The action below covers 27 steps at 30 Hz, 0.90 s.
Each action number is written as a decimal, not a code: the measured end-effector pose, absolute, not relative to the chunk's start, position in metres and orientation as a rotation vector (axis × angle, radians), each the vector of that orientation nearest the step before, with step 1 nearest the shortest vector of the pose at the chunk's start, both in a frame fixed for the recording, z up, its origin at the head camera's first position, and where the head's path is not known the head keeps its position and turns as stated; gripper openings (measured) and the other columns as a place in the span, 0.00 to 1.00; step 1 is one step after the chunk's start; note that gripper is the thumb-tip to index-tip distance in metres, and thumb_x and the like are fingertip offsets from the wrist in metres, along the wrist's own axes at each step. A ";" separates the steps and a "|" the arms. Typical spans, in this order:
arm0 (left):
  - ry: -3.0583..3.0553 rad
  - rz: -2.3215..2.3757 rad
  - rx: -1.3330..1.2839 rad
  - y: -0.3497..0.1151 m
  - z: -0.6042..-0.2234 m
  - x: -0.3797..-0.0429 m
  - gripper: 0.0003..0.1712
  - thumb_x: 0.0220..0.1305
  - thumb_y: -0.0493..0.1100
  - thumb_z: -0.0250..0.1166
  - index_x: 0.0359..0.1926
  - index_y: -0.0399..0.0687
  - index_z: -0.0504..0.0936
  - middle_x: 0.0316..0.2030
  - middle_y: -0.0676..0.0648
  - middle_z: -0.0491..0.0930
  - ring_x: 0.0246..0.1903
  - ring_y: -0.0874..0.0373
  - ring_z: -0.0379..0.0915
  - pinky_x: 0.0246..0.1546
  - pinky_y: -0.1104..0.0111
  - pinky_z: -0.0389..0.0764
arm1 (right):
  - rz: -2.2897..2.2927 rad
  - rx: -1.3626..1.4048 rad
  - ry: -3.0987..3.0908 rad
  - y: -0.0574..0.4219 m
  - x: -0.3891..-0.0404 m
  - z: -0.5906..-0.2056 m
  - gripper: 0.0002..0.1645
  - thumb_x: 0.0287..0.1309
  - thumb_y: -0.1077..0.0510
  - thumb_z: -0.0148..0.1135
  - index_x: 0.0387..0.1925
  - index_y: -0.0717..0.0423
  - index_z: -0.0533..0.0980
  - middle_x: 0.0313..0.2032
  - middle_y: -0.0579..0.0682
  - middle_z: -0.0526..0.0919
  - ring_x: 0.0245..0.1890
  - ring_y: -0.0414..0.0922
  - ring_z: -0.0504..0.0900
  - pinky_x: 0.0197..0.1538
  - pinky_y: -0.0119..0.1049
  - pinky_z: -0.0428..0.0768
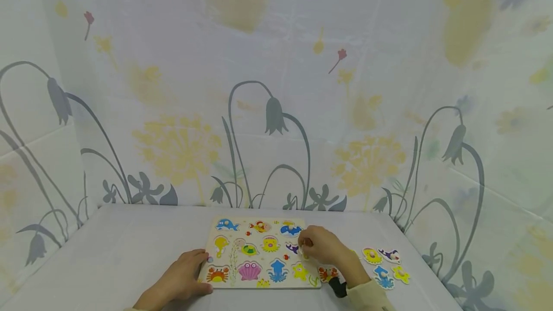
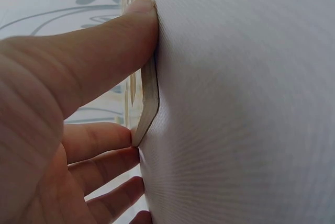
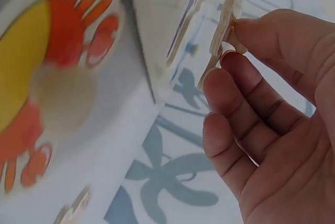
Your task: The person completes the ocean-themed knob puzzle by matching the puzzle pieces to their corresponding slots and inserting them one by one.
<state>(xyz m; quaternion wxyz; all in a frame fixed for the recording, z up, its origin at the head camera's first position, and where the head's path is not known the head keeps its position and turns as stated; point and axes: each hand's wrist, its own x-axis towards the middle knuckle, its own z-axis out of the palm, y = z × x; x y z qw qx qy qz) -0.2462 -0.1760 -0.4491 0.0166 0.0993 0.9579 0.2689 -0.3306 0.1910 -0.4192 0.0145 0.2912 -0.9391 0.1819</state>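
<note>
A wooden sea-animal puzzle board [image 1: 242, 258] lies on the table. My left hand [image 1: 183, 275] rests at its near left corner. In the left wrist view the thumb [image 2: 112, 51] presses the board's edge [image 2: 150, 85], and the index fingertip touches the corner. Over the board's right side, my right hand [image 1: 324, 244] pinches a small wooden puzzle piece [image 3: 225, 20] by its back side or knob. That piece is seen edge-on above the board, its print hidden. Below the right wrist, a knobbed crab piece [image 1: 327, 274] lies beside the board.
Right of the board lie loose pieces: a yellow octopus [image 1: 372, 255], a purple-and-white fish shape [image 1: 390, 256], a blue squid [image 1: 383, 277] and a yellow starfish [image 1: 401, 274]. Knobbed pieces sit along the board's far row, among them a blue whale [image 1: 290, 229]. Flower-printed curtain [image 1: 276, 157] hangs behind.
</note>
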 end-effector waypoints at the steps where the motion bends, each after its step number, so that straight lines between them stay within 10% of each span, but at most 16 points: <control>1: 2.978 0.834 0.310 -0.176 -0.449 -0.246 0.46 0.38 0.53 0.79 0.56 0.33 0.75 0.59 0.33 0.69 0.61 0.34 0.61 0.62 0.42 0.61 | 0.558 0.926 -2.916 0.188 -0.331 -0.419 0.05 0.54 0.62 0.62 0.31 0.49 0.81 0.25 0.37 0.71 0.26 0.37 0.69 0.28 0.30 0.70; 27: 2.974 0.844 0.309 -0.177 -0.451 -0.248 0.45 0.38 0.53 0.79 0.55 0.34 0.76 0.58 0.34 0.71 0.60 0.35 0.61 0.62 0.42 0.62 | 0.436 1.243 -2.815 0.073 -0.347 -0.424 0.04 0.56 0.57 0.64 0.32 0.42 0.81 0.27 0.34 0.73 0.28 0.33 0.69 0.33 0.24 0.72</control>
